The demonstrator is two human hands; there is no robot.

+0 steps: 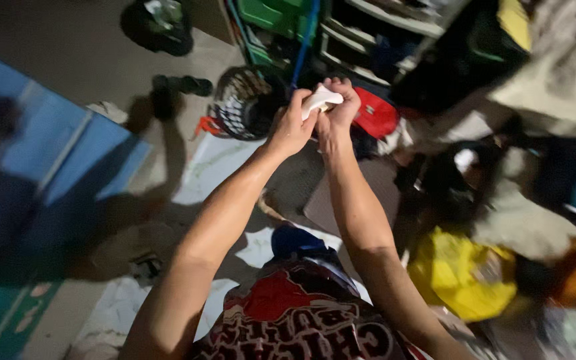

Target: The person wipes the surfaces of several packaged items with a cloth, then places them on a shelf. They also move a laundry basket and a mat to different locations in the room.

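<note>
Above the cluttered floor (101,53), at arm's length: my left hand (293,124) and right hand (339,110), raised together, knuckles nearly touching, both pinching one small white piece of cloth (320,100) between them. Fingers of each hand were curled tight on it; the cloth stuck out between the two fists.

Beyond the hands: a round mesh basket (245,103), dark with a pale pattern, on the floor; just right of my right hand, a red pouch (376,113).
Farther back: green drawers (271,15) and a shelf unit (368,33), contents too dim to tell.
Left side: a blue panel (55,153) lying flat, partly in shadow; a pair of dark sandals (178,87) near the basket; a black bag (155,27) at the top.
Right side: a yellow bag (465,273) among heaped clothes (555,73).
Below my arms: a red and black printed garment (295,320), with white sheets (118,310) on the floor beside it.
</note>
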